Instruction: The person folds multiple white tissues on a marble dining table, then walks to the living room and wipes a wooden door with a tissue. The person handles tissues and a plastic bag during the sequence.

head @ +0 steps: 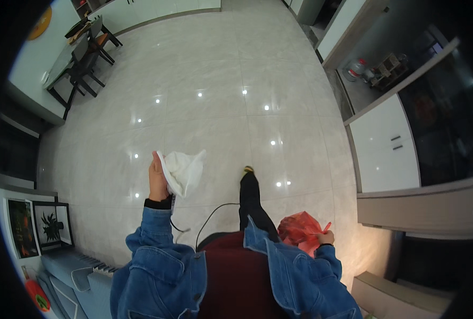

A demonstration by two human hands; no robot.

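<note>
My left hand (pixel 158 179) is raised in front of me on the left, holding a white cloth or tissue-like item (pixel 184 171) that spreads to the right of the palm. What exactly the white item is cannot be told. Low on the right, my right hand (pixel 325 238) grips the gathered top of a red plastic bag (pixel 300 229), which hangs beside my leg. The bag's contents are hidden. A dark cable (pixel 212 215) curves between my left sleeve and my leg.
Glossy tiles (pixel 208 79) cover the floor. A dining table (pixel 59 65) with dark chairs (pixel 83 65) stands at the upper left, a blue sofa (pixel 69 271) at the lower left. White cabinets (pixel 384 147) line the right side, near a doorway with a large water bottle (pixel 355 70).
</note>
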